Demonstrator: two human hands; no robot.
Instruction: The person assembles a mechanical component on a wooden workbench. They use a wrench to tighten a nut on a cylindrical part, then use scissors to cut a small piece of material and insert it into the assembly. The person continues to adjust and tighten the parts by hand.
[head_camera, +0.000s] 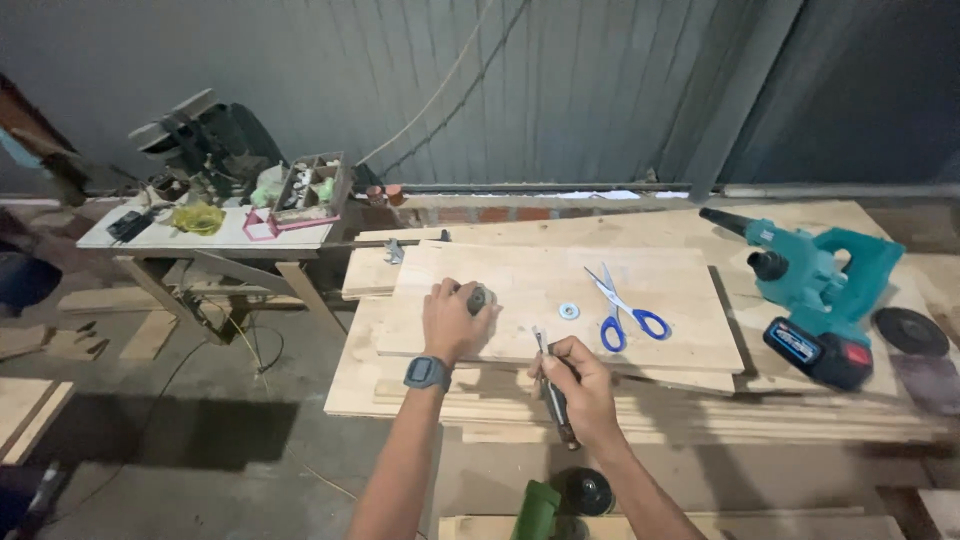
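My left hand (452, 318), with a dark watch on the wrist, rests on a stack of light plywood boards (660, 285) and grips a small dark round part (478, 298). My right hand (580, 385) holds a slim dark-handled tool (553, 390), its metal tip pointing up toward the board. A small round washer (569, 311) lies on the top board just right of my hands. Blue-handled scissors (620, 305) lie beside the washer.
A teal cordless blower (815, 290) with a battery sits at the right, next to a dark grinding disc (910, 330). A green power tool (560, 500) lies below my arms. A cluttered white table (170, 238) stands at the left, over a concrete floor with cables.
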